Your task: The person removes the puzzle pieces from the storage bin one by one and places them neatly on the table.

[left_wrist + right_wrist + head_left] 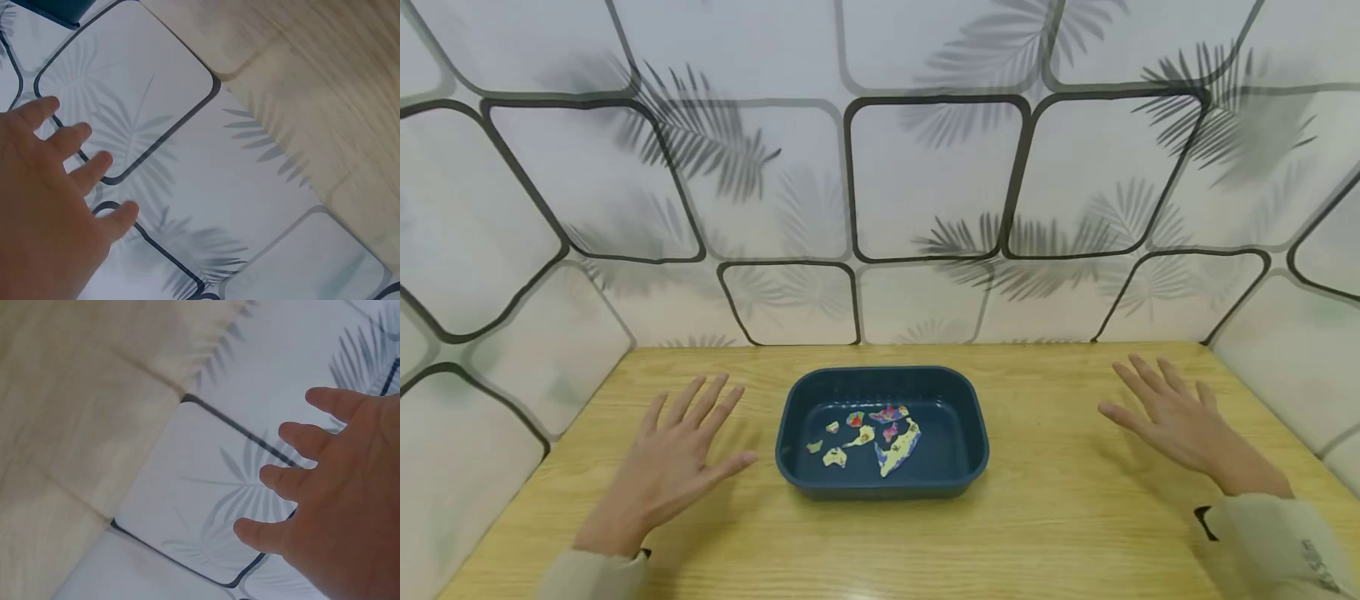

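Note:
A dark blue rectangular tub [883, 490] stands on the wooden table in the head view. Several flat, irregular map-like pieces lie on its floor, among them a large yellow and blue piece [898, 450], a pink and purple piece [889, 414] and a red and green piece [855, 419]. My left hand [673, 458] is spread to the left of the tub, its thumb pointing toward the near left wall. Farther off on the right, my right hand [1180, 425] has its fingers apart. Neither hand holds or touches the tub or the pieces.
The pale wood table [1045, 542] runs back to a wall [925, 183] covered with outlined stone shapes and grey fern leaves. Similar panels close in the left and right sides. In the left wrist view, a corner of the tub [56, 9] shows at the top.

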Demonstrator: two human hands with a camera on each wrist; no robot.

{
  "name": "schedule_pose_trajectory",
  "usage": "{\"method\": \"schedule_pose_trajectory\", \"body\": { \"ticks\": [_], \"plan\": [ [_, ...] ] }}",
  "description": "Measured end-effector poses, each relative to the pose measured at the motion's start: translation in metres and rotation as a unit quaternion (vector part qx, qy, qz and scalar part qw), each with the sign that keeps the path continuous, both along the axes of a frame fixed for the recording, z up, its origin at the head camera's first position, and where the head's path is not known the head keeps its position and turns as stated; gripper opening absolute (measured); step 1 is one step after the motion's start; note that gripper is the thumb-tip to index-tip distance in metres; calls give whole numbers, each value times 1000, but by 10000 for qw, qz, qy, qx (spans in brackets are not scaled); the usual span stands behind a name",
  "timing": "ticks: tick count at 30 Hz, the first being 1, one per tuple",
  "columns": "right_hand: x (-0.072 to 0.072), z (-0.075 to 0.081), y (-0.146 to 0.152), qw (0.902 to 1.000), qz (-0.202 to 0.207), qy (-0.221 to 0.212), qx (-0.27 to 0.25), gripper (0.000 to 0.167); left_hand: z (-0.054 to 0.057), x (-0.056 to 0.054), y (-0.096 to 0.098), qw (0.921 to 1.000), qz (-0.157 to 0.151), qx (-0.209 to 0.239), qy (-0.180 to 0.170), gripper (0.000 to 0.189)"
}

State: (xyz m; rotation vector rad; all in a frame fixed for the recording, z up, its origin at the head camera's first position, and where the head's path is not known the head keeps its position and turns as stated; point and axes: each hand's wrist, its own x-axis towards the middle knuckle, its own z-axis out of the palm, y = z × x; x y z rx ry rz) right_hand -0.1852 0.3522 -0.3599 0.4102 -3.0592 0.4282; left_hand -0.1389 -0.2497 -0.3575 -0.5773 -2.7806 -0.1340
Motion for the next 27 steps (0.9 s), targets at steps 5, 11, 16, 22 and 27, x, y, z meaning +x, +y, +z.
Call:
{"method": "schedule_pose_trajectory", "body": {
  "ticks": [5, 11, 16, 22, 27],
  "plan": [
    [-4, 10, -10, 9969, 448, 642, 42, 74, 2, -5, 5, 9994, -228, 104, -248, 81],
    [-8, 21, -23, 9956, 586, 674, -277, 71, 3, -9, 13, 9984, -296, 227, -425, 83],
    [-11, 31, -36, 9959, 499, 482, -579, 70, 4, -12, 18, 9979, -298, 238, -525, 86],
    [-15, 36, -58, 9945, 631, 472, -685, 68, 1, -13, 22, 9969, -401, 306, -603, 87],
    [-18, 38, -75, 9910, 886, 687, -735, 63, -1, -10, 26, 9957, -471, 410, -681, 87]
  ]
}}
